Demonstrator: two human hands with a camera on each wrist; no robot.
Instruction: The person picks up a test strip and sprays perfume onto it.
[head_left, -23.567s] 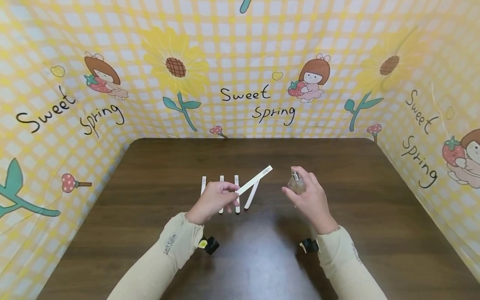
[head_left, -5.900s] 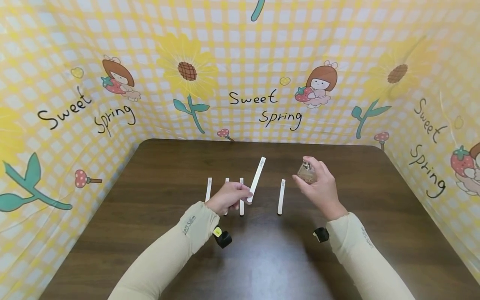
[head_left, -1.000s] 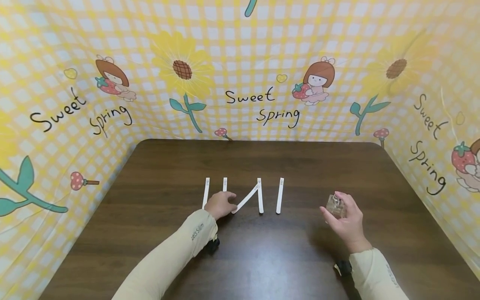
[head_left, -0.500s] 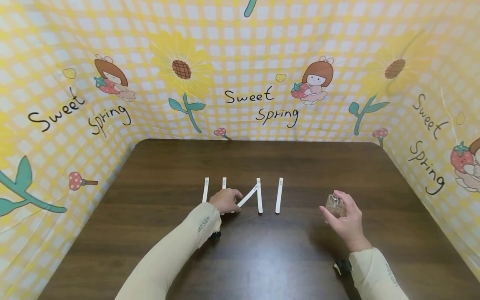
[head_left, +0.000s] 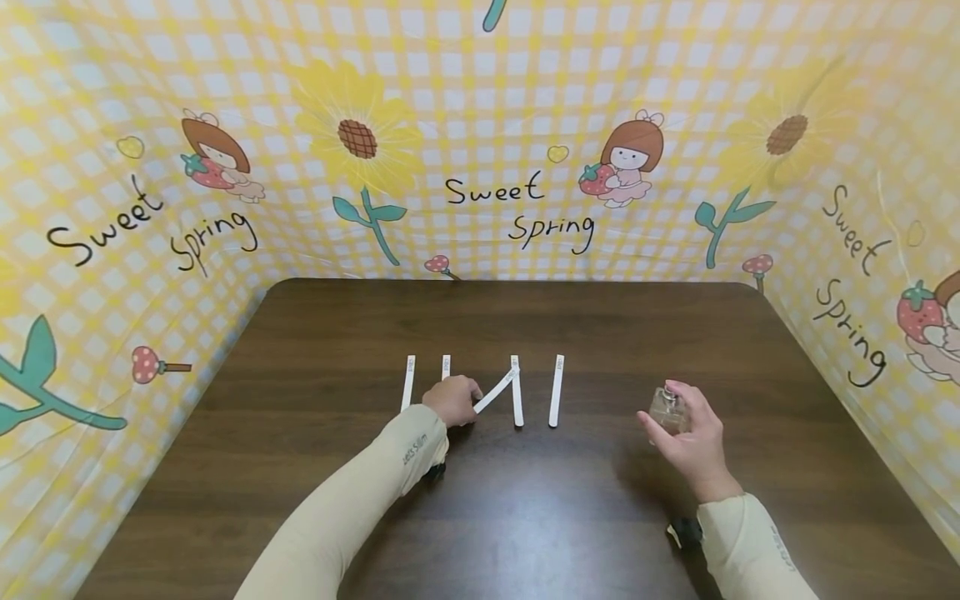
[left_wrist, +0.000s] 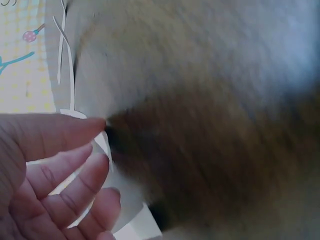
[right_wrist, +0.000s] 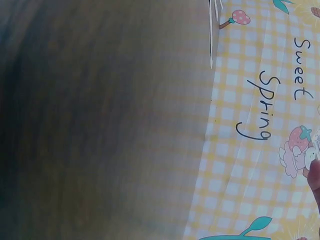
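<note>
Five-finger left hand (head_left: 452, 400) bends over the lower end of a slanted white paper strip (head_left: 497, 391). That strip's upper end overlaps an upright strip (head_left: 517, 402). In the left wrist view the thumb (left_wrist: 65, 132) and curled fingers lie close to a strip (left_wrist: 103, 143); whether they pinch it cannot be told. The same hand partly covers another strip (head_left: 446, 367). Off to the right, the right hand (head_left: 693, 433) holds a small clear glass perfume spray bottle (head_left: 666, 412), index finger at the sprayer top. Only a fingertip (right_wrist: 314, 176) shows in the right wrist view.
Further strips lie at the far left (head_left: 408, 381) and right (head_left: 557, 392) of the row, with small print at their upper ends. A dark wooden table (head_left: 517, 517) carries everything. Yellow checked cloth (head_left: 495, 108) walls it in at the back and sides.
Over the last second the left hand has shifted slightly right, covering the slanted strip's lower end. Since 5.9 seconds ago, the held strip was set down and the right hand moved right and lower.
</note>
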